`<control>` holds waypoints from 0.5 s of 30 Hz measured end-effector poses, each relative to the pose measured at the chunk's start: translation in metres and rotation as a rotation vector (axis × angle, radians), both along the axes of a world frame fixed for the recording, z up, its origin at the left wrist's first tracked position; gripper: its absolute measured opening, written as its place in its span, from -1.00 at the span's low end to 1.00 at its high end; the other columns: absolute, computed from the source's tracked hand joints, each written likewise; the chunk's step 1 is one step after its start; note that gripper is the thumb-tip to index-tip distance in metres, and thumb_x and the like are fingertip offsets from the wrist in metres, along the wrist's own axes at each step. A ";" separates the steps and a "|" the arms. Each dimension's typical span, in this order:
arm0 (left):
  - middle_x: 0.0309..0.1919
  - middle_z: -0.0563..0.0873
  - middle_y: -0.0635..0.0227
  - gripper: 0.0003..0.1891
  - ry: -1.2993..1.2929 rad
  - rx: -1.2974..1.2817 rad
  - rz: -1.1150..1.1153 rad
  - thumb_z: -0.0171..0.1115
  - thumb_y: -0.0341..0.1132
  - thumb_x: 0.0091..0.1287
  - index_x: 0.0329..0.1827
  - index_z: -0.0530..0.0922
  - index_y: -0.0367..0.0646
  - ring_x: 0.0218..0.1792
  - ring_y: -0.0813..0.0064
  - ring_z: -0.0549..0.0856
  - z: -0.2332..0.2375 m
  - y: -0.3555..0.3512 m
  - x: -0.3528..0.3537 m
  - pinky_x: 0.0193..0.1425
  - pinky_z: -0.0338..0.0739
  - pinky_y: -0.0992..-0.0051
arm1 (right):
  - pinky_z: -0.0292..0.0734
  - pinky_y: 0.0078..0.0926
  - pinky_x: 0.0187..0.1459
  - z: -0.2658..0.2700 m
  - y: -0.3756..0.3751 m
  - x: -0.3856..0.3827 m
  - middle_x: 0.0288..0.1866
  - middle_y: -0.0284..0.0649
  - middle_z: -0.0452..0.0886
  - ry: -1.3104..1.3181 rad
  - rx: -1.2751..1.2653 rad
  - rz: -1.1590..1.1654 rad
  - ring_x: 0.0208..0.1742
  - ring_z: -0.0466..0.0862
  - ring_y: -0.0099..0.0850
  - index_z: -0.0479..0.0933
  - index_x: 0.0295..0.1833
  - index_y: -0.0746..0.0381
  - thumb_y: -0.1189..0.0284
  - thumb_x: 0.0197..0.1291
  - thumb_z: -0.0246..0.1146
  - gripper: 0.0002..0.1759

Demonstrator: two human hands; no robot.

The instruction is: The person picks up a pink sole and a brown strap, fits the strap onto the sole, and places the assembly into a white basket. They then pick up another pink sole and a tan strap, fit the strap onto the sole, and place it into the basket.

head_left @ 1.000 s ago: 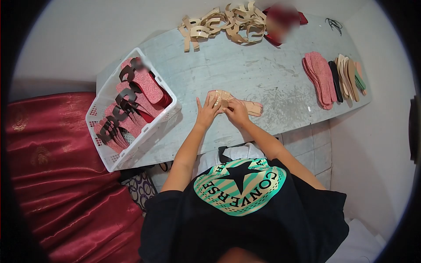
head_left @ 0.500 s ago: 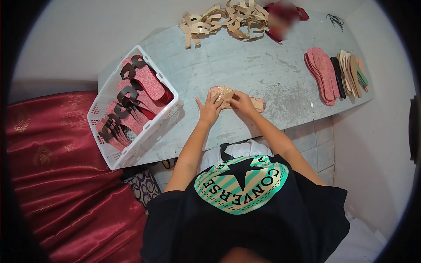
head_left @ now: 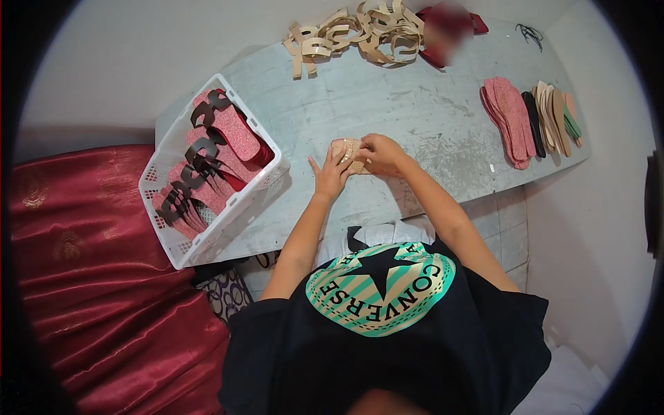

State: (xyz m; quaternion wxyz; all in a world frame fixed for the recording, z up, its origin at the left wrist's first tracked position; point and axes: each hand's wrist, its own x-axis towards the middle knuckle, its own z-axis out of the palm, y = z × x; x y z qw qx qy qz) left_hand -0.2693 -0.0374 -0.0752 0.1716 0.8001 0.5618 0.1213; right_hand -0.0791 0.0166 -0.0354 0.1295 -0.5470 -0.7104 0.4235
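Note:
A tan sandal [head_left: 351, 146] with a glittery gold strap lies on the grey table, partly covered by both hands. My left hand [head_left: 331, 177] rests on its left part, fingers stretched over the strap and thumb held apart to the left. With bent fingers pinched together, my right hand [head_left: 382, 156] is at the right edge of the strap. The sandal's right end is hidden behind that hand and forearm.
At left stands a white plastic basket [head_left: 266, 181] of pink and red slippers with dark straps. Tan strap pieces [head_left: 389, 36] are heaped at the back, beside a dark red item [head_left: 443, 31]. Pink soles [head_left: 507, 117] and other coloured soles [head_left: 553, 114] lie at right.
My right hand has shifted slightly up and turned, and its forearm now covers the sandal's right end, which showed before. My left hand stays in place.

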 end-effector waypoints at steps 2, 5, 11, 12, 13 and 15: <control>0.27 0.35 0.58 -0.61 0.028 0.009 -0.002 0.17 -0.06 0.16 0.09 0.52 0.23 0.39 0.37 0.11 -0.002 0.000 0.000 0.19 -0.41 -0.44 | 0.47 -0.40 -0.09 -0.021 0.000 0.002 -0.19 -0.03 0.61 0.055 0.140 0.046 -0.08 0.59 -0.20 0.55 -0.33 0.36 0.28 0.04 0.25 -0.70; 0.28 0.34 0.56 -0.62 0.017 -0.016 -0.002 0.20 -0.09 0.15 0.07 0.53 0.21 0.38 0.29 0.14 -0.003 0.002 -0.001 0.19 -0.43 -0.42 | 0.45 -0.36 -0.06 -0.033 0.008 0.006 -0.16 -0.02 0.59 0.110 0.309 0.152 -0.06 0.57 -0.15 0.55 -0.36 0.36 0.34 0.00 0.26 -0.74; 0.28 0.34 0.58 -0.61 0.015 -0.001 0.007 0.20 -0.08 0.14 0.08 0.53 0.23 0.38 0.29 0.14 -0.003 0.001 -0.001 0.18 -0.41 -0.43 | 0.44 -0.35 -0.09 -0.026 -0.005 -0.004 -0.14 -0.02 0.57 0.187 0.162 -0.066 -0.03 0.55 -0.14 0.47 -0.50 0.37 0.42 -0.06 0.28 -0.78; 0.28 0.34 0.58 -0.61 0.016 -0.002 0.011 0.20 -0.08 0.14 0.08 0.53 0.23 0.38 0.29 0.14 -0.005 0.001 -0.001 0.18 -0.41 -0.43 | 0.45 -0.35 -0.12 -0.027 -0.005 -0.005 -0.18 -0.02 0.57 0.210 0.110 -0.112 -0.02 0.56 -0.15 0.45 -0.53 0.37 0.42 -0.06 0.28 -0.77; 0.29 0.33 0.58 -0.61 0.013 0.006 0.015 0.20 -0.09 0.15 0.09 0.52 0.24 0.38 0.30 0.14 -0.006 0.000 0.000 0.18 -0.41 -0.43 | 0.45 -0.35 -0.12 -0.030 -0.004 -0.006 -0.18 -0.02 0.57 0.210 0.108 -0.109 -0.02 0.56 -0.15 0.45 -0.53 0.37 0.42 -0.06 0.28 -0.77; 0.29 0.33 0.58 -0.61 0.010 0.010 0.021 0.20 -0.09 0.15 0.09 0.52 0.25 0.38 0.31 0.14 -0.009 0.000 -0.001 0.18 -0.41 -0.43 | 0.44 -0.43 -0.20 -0.033 -0.003 -0.008 -0.24 -0.02 0.58 0.247 0.121 -0.130 -0.07 0.59 -0.23 0.45 -0.54 0.39 0.50 -0.02 0.26 -0.81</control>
